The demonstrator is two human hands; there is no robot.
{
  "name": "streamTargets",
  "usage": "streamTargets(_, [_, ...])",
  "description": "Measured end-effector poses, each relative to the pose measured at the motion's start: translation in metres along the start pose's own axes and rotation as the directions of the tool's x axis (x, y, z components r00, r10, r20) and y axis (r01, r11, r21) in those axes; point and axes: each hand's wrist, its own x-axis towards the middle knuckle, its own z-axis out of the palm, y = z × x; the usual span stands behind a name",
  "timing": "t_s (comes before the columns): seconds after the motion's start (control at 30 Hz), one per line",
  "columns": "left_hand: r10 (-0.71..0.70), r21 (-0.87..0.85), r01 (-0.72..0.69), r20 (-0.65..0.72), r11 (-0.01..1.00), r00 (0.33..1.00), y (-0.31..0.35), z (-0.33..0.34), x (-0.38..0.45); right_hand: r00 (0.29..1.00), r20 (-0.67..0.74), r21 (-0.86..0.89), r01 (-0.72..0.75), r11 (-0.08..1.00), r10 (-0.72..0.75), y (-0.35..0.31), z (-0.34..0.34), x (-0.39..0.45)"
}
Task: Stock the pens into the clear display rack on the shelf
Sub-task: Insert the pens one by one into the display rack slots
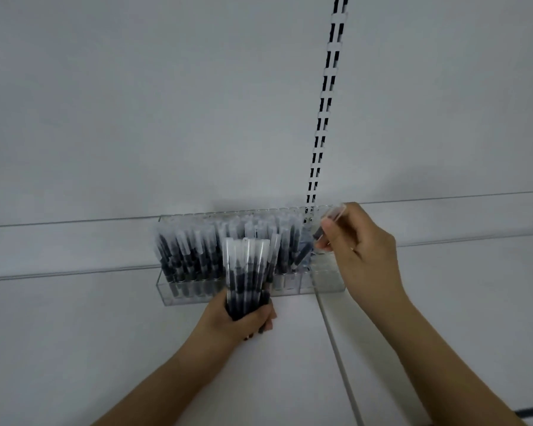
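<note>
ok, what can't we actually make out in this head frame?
- Lower ends of the pen bundle: wrapped by the left hand.
- Middle of the single pen: covered by the right hand.
- Empty slots at the right end of the display rack: clear plastic, blurred, uncountable.
- Pen markings: too small.

We identify the location as a retail shop, at a stationery display. A white slotted upright (323, 118), of the kind that carries adjustable shop shelving, runs up the plain white back panel (166, 103). A white shelf (74, 250) carries a clear display rack (320, 284) divided into small compartments, most of them filled with identical capped pens (194, 253) standing in rows as stocked merchandise.
</note>
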Motion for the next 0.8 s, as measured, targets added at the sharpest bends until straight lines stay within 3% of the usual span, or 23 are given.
streamTargets(0.23, [-0.019,-0.016,0.020,0.034,1.000,0.999,0.003,0.003,-0.001,0.988,0.144,-0.252,0.088,0.964,-0.052,0.000,0.004,0.007])
streamTargets(0.33, [-0.030,-0.051,0.032,0.033,0.998,0.999,0.002,0.003,0.000,0.957,0.289,-0.474,0.156,0.867,-0.015,0.008,0.017,0.006])
streamTargets(0.43, [-0.038,-0.111,0.039,0.014,0.993,0.999,0.002,0.003,0.002,0.961,0.274,-0.542,0.183,0.820,-0.033,0.012,0.024,0.003])
streamTargets(0.57, [-0.050,-0.208,0.053,0.019,0.977,0.999,0.001,0.001,0.000,0.988,0.144,-0.488,0.115,0.865,-0.050,0.017,0.020,-0.011])
streamTargets(0.67, [-0.041,-0.190,0.049,0.047,0.981,0.998,0.000,-0.001,0.000,1.000,0.012,-0.341,0.030,0.940,-0.027,0.013,0.021,-0.034])
streamTargets(0.8, [0.022,-0.129,-0.010,0.096,0.992,0.995,-0.003,0.000,0.000,0.981,0.193,-0.087,0.024,0.996,-0.006,0.012,0.032,-0.050])
